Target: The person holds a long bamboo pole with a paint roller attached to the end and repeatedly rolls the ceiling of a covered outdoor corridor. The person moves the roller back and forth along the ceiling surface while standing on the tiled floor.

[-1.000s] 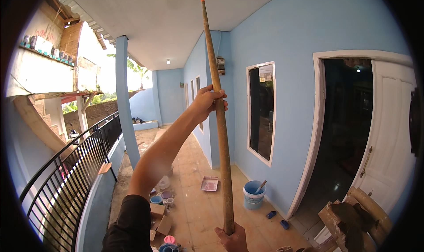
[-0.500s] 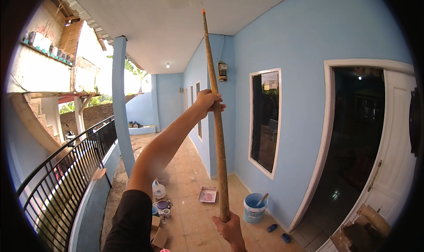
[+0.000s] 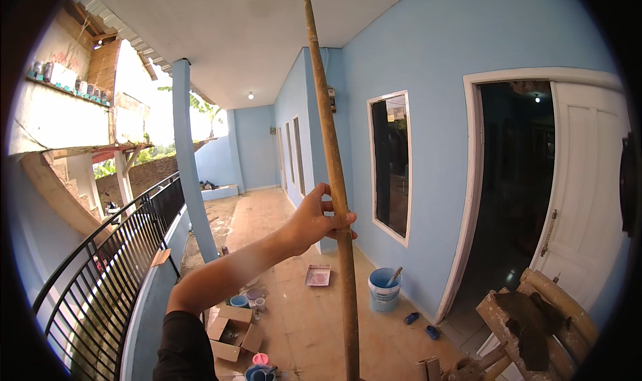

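A long wooden pole (image 3: 347, 294) runs almost upright through the middle of the view, leaning slightly left toward the ceiling. Its thin top end, with a bit of orange, reaches the upper edge; its thick lower end leaves at the bottom. My left hand (image 3: 321, 217) is closed round the pole at mid height, thumb and fingers on either side of it. My right hand is out of sight. Beyond the pole, a shallow pinkish paint tray (image 3: 317, 275) lies on the tiled floor. To its right stands a blue-and-white paint bucket (image 3: 378, 302) with a handle sticking out.
An open cardboard box (image 3: 217, 349), a blue bowl (image 3: 239, 301) and several small containers stand at lower left. Black railing (image 3: 110, 257) and a blue post (image 3: 189, 154) border the left. At right are a window (image 3: 390, 167), an open doorway (image 3: 515, 194), blue sandals (image 3: 411, 319) and bamboo furniture (image 3: 535, 321).
The pole has risen in view, its tip reaching the upper edge. My left hand is lower and still on it. My right hand has dropped out of view; the view has shifted slightly.
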Demonstrator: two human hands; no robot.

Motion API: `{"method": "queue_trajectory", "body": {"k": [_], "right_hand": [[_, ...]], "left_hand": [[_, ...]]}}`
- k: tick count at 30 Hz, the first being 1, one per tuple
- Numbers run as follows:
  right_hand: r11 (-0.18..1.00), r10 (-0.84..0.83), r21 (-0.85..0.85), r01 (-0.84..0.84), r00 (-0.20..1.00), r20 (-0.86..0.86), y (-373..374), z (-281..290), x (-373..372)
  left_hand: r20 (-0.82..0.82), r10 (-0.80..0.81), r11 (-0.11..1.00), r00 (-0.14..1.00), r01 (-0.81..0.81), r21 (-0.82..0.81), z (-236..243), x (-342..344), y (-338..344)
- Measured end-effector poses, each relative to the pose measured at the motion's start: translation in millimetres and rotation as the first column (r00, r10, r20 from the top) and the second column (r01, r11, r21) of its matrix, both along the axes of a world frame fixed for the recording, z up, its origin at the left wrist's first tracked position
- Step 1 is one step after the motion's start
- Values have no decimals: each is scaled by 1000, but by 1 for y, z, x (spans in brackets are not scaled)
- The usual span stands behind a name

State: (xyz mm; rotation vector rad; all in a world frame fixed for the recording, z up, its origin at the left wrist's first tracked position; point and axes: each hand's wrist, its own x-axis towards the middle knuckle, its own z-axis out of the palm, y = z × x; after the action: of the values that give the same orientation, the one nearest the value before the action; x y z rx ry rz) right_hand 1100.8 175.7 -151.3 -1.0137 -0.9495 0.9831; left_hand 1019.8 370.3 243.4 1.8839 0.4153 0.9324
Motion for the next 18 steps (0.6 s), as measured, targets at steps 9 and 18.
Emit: {"method": "queue_trajectory", "body": {"k": [9,18], "right_hand": [[994,35,-108,-32,999,26,-84,-17,-4],[992,38,-122,-34,999,26,-52,-11,4]], "left_hand": [[-111,-165,986,980,162,-30,-42,-10,-106],[-21,-244,970,970,244,18,-27,13,-49]]}}
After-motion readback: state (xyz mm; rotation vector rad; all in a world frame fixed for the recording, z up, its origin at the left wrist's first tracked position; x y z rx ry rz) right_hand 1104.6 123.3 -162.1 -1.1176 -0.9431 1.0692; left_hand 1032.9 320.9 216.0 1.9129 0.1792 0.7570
